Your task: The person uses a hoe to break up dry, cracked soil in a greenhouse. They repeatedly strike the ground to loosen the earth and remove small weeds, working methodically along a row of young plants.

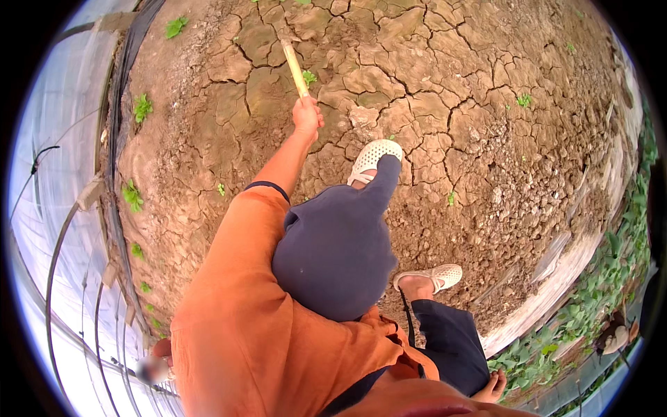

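Note:
My left hand [307,117] is closed around the lower end of a light wooden handle of a hoe-like tool [295,68]. The tool's head is soil-coloured, touches or hangs just over the cracked soil [365,78], and its exact shape cannot be told. A small green seedling [309,77] grows just right of the handle. My right hand [492,387] is at the lower right beside my dark trouser leg, partly hidden, its visible fingers slightly apart and nothing seen in them. One cream clog [378,156] is forward on the soil; the other clog [443,276] is farther back.
Seedlings [142,108] dot the left side beside black sheeting [122,78] and a plastic-film wall with hoops [57,250]. A pale weathered strip [552,292] and leafy plants [589,302] edge the right. Another person [156,365], blurred, is at the lower left.

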`<state>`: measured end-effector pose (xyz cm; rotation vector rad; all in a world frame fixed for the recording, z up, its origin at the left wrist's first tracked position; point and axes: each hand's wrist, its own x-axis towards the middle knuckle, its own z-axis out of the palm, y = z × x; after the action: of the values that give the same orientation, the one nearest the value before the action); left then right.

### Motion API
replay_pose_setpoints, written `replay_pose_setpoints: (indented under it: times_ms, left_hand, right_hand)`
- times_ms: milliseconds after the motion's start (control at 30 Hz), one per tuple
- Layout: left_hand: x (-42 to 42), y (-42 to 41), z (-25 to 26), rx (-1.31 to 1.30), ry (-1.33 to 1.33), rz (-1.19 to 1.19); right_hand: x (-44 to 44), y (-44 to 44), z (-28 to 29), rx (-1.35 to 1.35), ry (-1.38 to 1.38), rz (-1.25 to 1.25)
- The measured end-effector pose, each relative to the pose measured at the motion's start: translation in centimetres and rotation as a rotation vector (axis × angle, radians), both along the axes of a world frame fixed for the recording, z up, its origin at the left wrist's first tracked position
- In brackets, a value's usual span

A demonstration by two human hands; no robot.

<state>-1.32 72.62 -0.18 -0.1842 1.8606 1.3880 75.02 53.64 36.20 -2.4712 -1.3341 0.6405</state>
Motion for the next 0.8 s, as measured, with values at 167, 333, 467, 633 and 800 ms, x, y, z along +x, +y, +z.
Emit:
replay_pose_setpoints:
  times_ms: [167,333,467,633,800]
  left_hand:
    - [2.1,-2.1,1.5,0.037,-0.028,-0.038]
    - [-6.7,2.3,4.8,0.180,0.208,0.147]
    - [-8.5,6.9,3.6,0.168,0.068,0.201]
    - [-1.0,3.0,0.6,0.069,-0.162,0.006]
    - [0.3,-0.4,2.0,0.155,-0.103,-0.003]
  right_hand:
    - [-1.6,-0.1,0.5,-0.001,0.015,-0.034]
    - [-2.6,1.9,0.7,-0.015,-0.007,-0.040]
    - [-3.4,1.7,0.0,0.016,0.026,-0.081]
    - [2.7,-0.1,-1.2,0.050,0.117,-0.068]
    - [1.0,-0.1,-0.3,0.045,0.106,-0.055]
